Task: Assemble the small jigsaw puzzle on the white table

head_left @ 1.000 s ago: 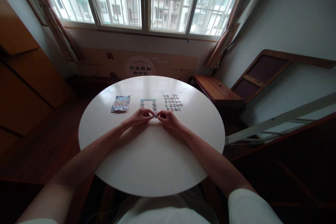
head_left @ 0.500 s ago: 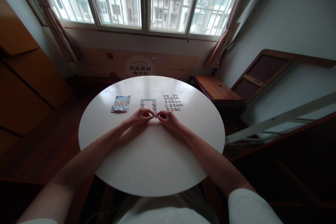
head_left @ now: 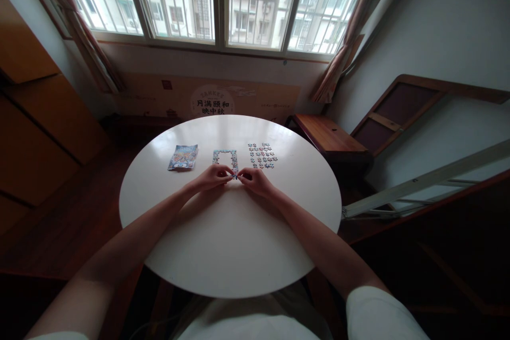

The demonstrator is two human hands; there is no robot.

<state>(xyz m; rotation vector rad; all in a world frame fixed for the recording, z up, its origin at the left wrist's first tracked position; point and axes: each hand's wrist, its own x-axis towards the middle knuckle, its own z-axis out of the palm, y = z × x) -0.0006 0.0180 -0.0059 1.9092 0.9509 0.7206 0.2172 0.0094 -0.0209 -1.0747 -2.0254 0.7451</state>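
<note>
On a round white table (head_left: 231,244) lies a rectangular jigsaw border (head_left: 225,157), joined into a frame with a bare middle. My left hand (head_left: 213,176) and my right hand (head_left: 255,179) meet at the frame's near right corner, both pinched on a small puzzle piece (head_left: 236,175) held between the fingertips. To the right of the frame lie several loose puzzle pieces (head_left: 261,155) set out in rows. A colourful picture card (head_left: 183,157) lies to the frame's left.
A barred window (head_left: 215,0) with curtains fills the back wall, with a printed cardboard panel (head_left: 211,100) below it. A wooden bench (head_left: 329,138) and a leaning wooden frame (head_left: 398,111) stand right; wooden cabinets (head_left: 35,117) stand left.
</note>
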